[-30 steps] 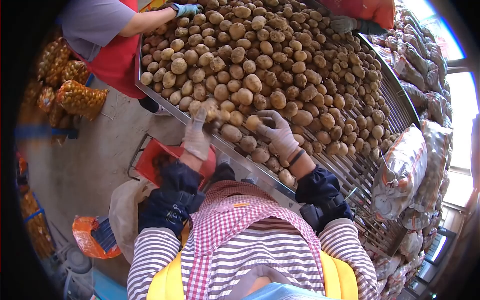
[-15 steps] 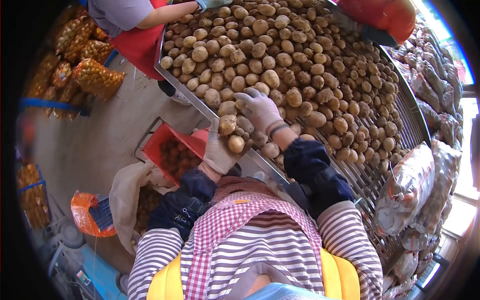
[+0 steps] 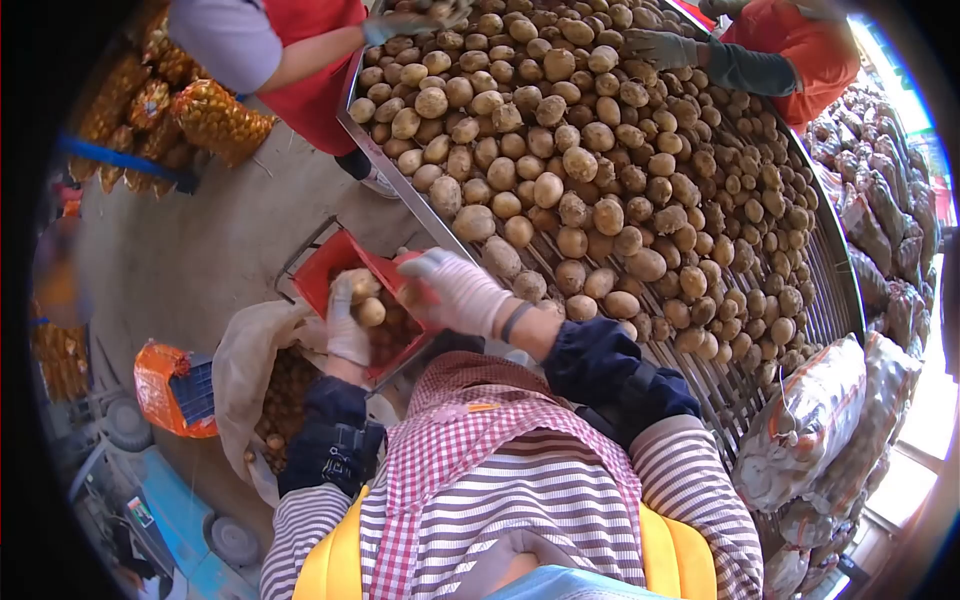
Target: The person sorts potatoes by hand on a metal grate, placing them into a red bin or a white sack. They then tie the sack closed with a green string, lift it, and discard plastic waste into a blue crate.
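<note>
My left hand [image 3: 347, 330], in a pale glove, is closed around potatoes [image 3: 369, 312] above the red basket [image 3: 318, 268]. More potatoes lie inside that basket, partly hidden by my hand and forearm. My gloved right hand [image 3: 462, 288] reaches over the basket's right side, fingers curled and smeared by motion. Under those fingers shows a blurred brown potato [image 3: 411, 293]. Behind my hands, a slatted metal sorting table [image 3: 425, 212] carries a thick spread of potatoes [image 3: 548, 188].
Left of the basket stands an open white sack [image 3: 245, 365] of potatoes. Two co-workers' gloved hands [image 3: 400, 28] [image 3: 660, 48] are at the table's far side. Filled bags [image 3: 805, 420] lean at the right. Net sacks [image 3: 220, 120] are piled at the far left.
Both hands have moved left and down from the table's edge to the red basket, the left one carrying potatoes. The co-worker at upper right has stretched an arm over the table.
</note>
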The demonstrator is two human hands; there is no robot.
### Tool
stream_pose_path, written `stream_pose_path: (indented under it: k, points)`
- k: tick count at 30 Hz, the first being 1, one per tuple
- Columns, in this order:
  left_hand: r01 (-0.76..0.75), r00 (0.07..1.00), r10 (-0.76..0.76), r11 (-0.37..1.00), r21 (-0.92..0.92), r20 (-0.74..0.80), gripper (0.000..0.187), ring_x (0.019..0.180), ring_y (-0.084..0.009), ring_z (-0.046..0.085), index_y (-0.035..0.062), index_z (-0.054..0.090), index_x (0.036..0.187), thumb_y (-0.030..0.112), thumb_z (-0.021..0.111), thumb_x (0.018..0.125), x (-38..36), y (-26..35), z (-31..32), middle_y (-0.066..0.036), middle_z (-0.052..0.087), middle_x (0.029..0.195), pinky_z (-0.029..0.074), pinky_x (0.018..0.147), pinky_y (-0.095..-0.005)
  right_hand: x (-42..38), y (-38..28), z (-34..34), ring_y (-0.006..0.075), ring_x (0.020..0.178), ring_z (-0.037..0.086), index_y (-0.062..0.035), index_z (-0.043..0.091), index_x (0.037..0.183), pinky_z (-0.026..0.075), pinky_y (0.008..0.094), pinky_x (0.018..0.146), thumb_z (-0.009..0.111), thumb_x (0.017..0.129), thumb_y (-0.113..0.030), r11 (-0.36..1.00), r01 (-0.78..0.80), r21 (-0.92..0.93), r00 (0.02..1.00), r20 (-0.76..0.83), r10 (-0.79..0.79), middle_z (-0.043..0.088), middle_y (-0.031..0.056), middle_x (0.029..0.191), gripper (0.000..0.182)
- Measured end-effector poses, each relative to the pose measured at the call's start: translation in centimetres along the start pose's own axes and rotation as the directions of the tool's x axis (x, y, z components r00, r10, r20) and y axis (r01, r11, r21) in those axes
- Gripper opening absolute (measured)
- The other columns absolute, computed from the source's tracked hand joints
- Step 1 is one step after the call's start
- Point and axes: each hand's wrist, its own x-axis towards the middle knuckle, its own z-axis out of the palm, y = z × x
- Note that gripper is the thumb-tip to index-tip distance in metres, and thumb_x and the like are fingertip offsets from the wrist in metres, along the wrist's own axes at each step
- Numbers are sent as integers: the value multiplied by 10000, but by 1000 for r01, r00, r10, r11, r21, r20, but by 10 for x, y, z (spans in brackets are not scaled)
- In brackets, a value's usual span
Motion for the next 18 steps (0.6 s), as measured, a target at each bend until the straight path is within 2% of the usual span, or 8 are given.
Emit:
stream_pose_path:
  k: [3,5,7,11,13,16,17,18]
  points:
    - [-14,894,314,735,678,-321,553,1061,-213,625,20,611,1266,433,736,919,-6,4,-72,-77,671,1181,484,973,-347,-2,-19,-11,382,1163,583,-118,595,1290,486,463,983,814,773,-256,997,-21,-72,978,208,36,600,168,1234,577]
    - [41,857,413,542,840,-308,568,1048,-220,625,8,619,1243,423,770,884,-32,16,-112,-89,683,1143,488,953,-367,-14,-15,-24,381,1158,586,-121,602,1287,488,464,979,810,780,-256,997,-48,-54,975,215,59,604,162,1238,565]
    - [146,823,404,530,835,-400,569,1041,-236,637,41,634,1236,421,799,847,-55,13,-180,-116,698,1123,490,958,-379,-34,-8,-38,379,1153,590,-123,608,1284,490,466,976,807,786,-256,996,-82,-45,971,220,90,608,156,1241,553]
    - [595,737,257,195,780,-626,652,1144,-360,634,110,583,1355,459,774,838,-117,31,-282,-196,675,1244,466,1015,-446,-87,11,-58,375,1120,598,-107,636,1247,499,467,950,797,797,-258,981,-162,-109,981,95,172,620,146,1225,501]
    - [885,464,266,-94,456,-845,806,1291,-377,558,138,427,1514,470,746,853,-127,28,-275,-224,576,1411,424,1090,-455,-118,6,-73,375,1109,600,-103,645,1228,502,470,938,797,794,-252,971,-214,-107,976,12,217,626,143,1214,484]
    - [765,633,319,-118,633,-705,935,1387,-390,464,132,269,1595,472,736,859,-99,23,-216,-236,475,1513,373,1151,-468,-158,-8,-100,366,1077,599,-109,659,1205,498,463,912,799,768,-215,917,-257,-304,944,-284,170,626,125,1209,470]
    - [490,816,445,-191,850,-370,903,1406,-393,432,63,340,1558,479,731,859,-81,11,-206,-243,472,1513,351,1163,-481,-175,-19,-112,347,1103,592,-114,659,1220,484,452,934,808,759,-220,877,-313,-365,919,-350,183,617,123,1250,495]
    - [365,880,395,-211,907,-262,852,1401,-403,434,17,396,1521,452,727,868,-61,12,-157,-258,466,1511,342,1170,-483,-195,-22,-121,345,1131,580,-118,649,1239,467,462,961,817,752,-234,845,-365,-391,893,-405,198,609,126,1279,528]
